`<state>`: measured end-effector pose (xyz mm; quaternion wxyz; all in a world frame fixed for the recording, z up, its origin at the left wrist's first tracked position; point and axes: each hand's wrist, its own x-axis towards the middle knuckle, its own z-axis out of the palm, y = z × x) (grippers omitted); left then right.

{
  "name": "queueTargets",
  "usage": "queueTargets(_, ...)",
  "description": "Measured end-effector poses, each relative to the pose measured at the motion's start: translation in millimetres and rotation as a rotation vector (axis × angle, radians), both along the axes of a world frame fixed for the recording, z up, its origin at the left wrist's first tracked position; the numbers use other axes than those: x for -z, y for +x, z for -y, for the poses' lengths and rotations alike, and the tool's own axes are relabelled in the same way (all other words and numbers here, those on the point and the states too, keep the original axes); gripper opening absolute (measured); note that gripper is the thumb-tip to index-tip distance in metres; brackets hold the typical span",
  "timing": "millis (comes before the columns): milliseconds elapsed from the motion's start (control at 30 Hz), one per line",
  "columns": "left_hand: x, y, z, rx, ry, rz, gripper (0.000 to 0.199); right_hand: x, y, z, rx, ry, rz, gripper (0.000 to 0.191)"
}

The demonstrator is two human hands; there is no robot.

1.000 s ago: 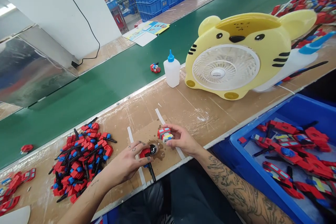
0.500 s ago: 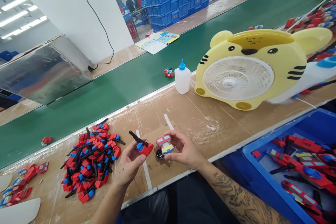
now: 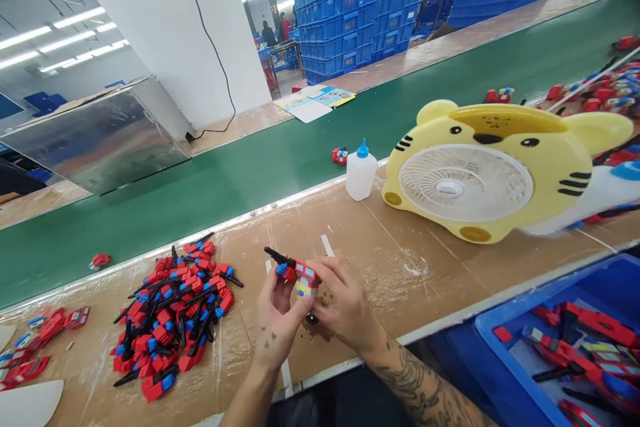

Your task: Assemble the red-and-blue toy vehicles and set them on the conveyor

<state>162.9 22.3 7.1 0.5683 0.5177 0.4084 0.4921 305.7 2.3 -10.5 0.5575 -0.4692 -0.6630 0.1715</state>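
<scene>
Low over the table, my left hand (image 3: 281,323) is closed on a toy robot arm (image 3: 286,271), red and blue with a black gun-like piece pointing up and left. My right hand (image 3: 347,307) grips a toy robot torso (image 3: 307,280), red with light-blue windows and a grey and yellow lower part. The two pieces touch, the arm against the torso's left side; whether they are joined I cannot tell. Just below, a small black cap-like dish (image 3: 313,318) sits partly hidden by my fingers. Left of my hands lies a heap of similar toy arms (image 3: 175,300).
A white squeeze bottle (image 3: 361,173) with a blue tip stands near a yellow tiger-faced fan (image 3: 470,177). Behind runs a green conveyor belt (image 3: 250,177) carrying a few toy pieces. A blue bin (image 3: 500,373) with red toy parts is at the right; blue crates (image 3: 340,20) are stacked behind.
My hands have come together, bringing the toy arm against the torso; before, they were apart. The camera view has shifted, so the fan and bottle appear lower and further right.
</scene>
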Motion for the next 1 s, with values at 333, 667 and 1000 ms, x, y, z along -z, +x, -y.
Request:
queueTargets(333, 0.7, 5.0, -84.4, -0.096, 0.185, -0.272, 0.046, 5.7, 7.1, -61.6, -0.097, -0.102, 0.041, 0.065)
queueTargets(667, -10.4, 59.4, -307.3, 0.080, 0.269, -1.253, 0.037, 72.3, 47.2, -121.8, 0.040, -0.390, -0.105, 0.043)
queueTargets(1000, -18.6, 41.9, -325.6, 0.261, 0.082, -1.381, 0.072, 113.5, 69.9, -115.4, 0.166, -0.457, 0.003, 0.028)
